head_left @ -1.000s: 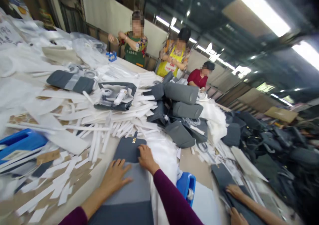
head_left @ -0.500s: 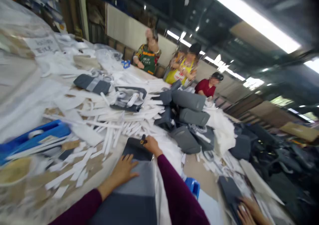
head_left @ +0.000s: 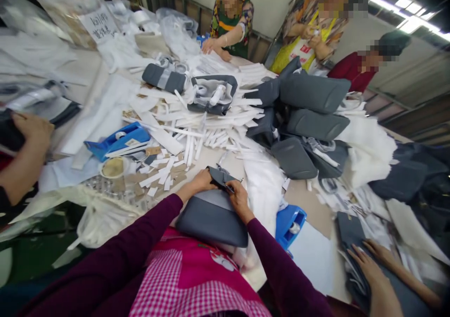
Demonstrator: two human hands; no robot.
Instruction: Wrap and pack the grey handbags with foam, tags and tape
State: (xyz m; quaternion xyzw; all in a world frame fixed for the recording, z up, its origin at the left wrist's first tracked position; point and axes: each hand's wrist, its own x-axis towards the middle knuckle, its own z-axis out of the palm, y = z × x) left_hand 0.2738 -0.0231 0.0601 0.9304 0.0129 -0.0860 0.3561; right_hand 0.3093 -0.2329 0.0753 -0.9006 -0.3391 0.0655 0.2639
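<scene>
While both my hands pinch its dark flap, left hand [head_left: 200, 182] at nine o'clock, right hand [head_left: 238, 198] at three, the smooth two-tone grey bag [head_left: 211, 216] lies against my checked apron [head_left: 183, 279]; no legible writing on it.

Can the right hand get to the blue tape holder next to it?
Probably yes. The right hand rests on the grey bag's flap, and the blue tape holder sits just off to its right on the table, with only white cloth lying between them.

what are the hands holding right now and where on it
Both hands, left and right, hold the grey bag by its folded-up dark flap at the top edge.
</scene>
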